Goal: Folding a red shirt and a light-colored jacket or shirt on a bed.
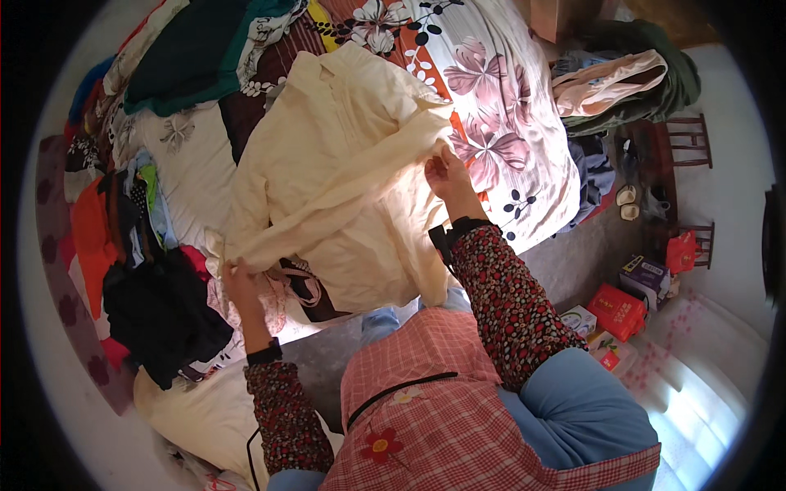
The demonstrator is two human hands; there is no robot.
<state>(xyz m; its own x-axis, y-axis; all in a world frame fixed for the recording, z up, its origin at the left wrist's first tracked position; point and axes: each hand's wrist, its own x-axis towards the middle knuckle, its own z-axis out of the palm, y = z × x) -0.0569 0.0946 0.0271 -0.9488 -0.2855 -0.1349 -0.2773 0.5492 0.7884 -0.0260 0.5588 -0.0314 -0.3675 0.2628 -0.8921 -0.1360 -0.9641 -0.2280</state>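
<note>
Cream shirt (344,180): lying at 11 o'clock on floral bedspread (524,139) | left hand (240,285), 9 o'clock, and right hand (447,173), 1 o'clock: each pinching apparent sleeve, fingers nearly closed | judged step: stretching sleeve across front | next: likely calling for even tension, smoothing

the cream shirt (327,139) is matt, creased cloth, and the flowered bedspread (532,123) rumpled cloth.

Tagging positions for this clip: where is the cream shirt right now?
In the head view, the cream shirt lies on the patterned bedding at upper centre, pinched by the left hand and right hand, the black garment at its left.
</note>
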